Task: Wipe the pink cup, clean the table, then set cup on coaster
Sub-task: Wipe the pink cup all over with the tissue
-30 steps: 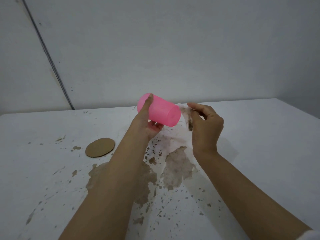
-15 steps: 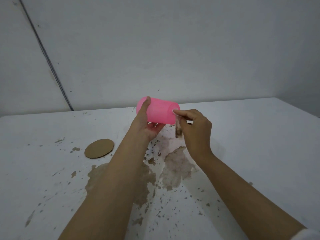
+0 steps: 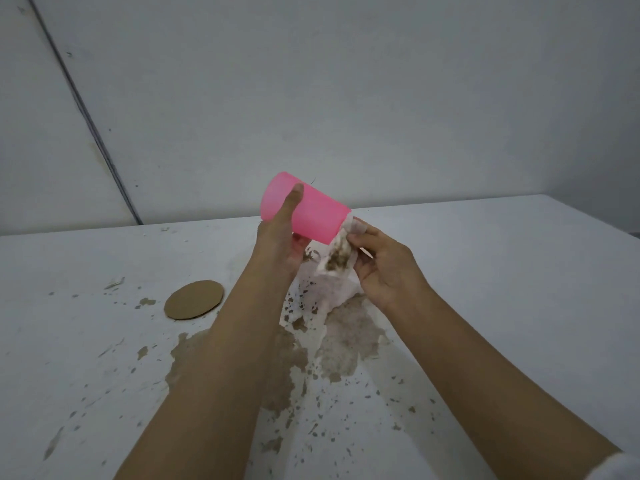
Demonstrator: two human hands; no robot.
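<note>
Cup-wipe step. I have the left hand (image 3: 280,244) gripping the pink cup (image 3: 311,213), tilted above the desk (image 3: 502,254); the right hand (image 3: 384,268) pinches a stained tissue (image 3: 337,258) at its lower end. Next, I judge: wipe the brown spill (image 3: 346,341); the coaster (image 3: 194,299) lies left.

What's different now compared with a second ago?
The right hand brought its stained tissue leftward, from beside the pink cup to against the cup's lower end. The left hand still grips the cup above the table; the coaster and brown spill are unchanged.

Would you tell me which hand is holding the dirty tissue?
The right hand pinches the tissue against the end of the pink cup; the left hand grips it.
</note>
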